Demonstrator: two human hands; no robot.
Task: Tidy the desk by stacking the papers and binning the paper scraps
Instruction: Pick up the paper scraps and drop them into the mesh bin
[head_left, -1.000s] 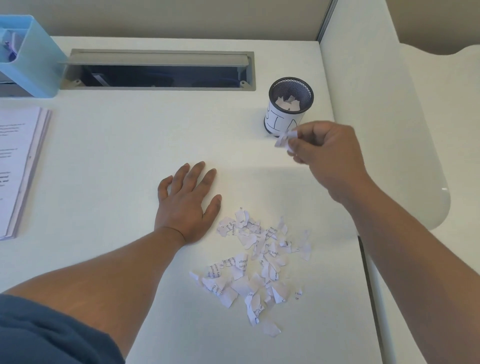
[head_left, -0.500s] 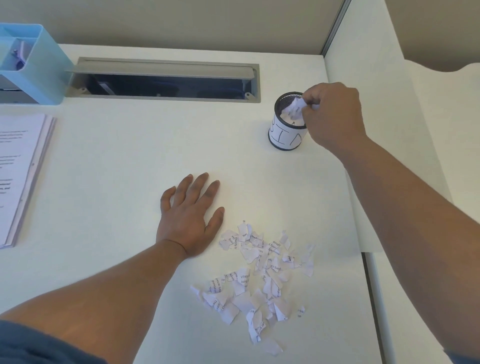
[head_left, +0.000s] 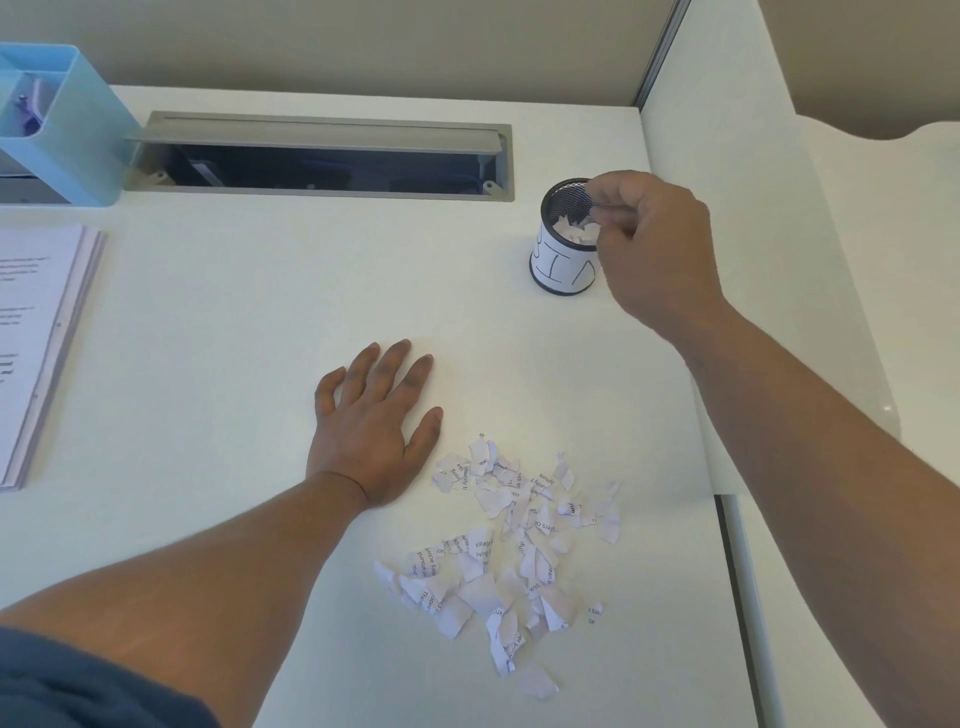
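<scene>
From the head view, the right hand (head_left: 654, 249) hovers over the black mesh cup (head_left: 563, 236), fingers curled and blurred; any scrap held cannot be told. The left hand (head_left: 371, 431) lies flat beside torn white paper scraps (head_left: 514, 545). The stack of printed papers (head_left: 36, 338) is cut off at left.

Left hand (head_left: 371, 434) flat on white desk (head_left: 234, 322), fingers spread, just beside torn paper scraps (head_left: 511, 545). Right hand (head_left: 652, 254) over mesh cup (head_left: 563, 244), fingers curled; scraps inside cup. Stacked papers (head_left: 39, 332) far left.
</scene>
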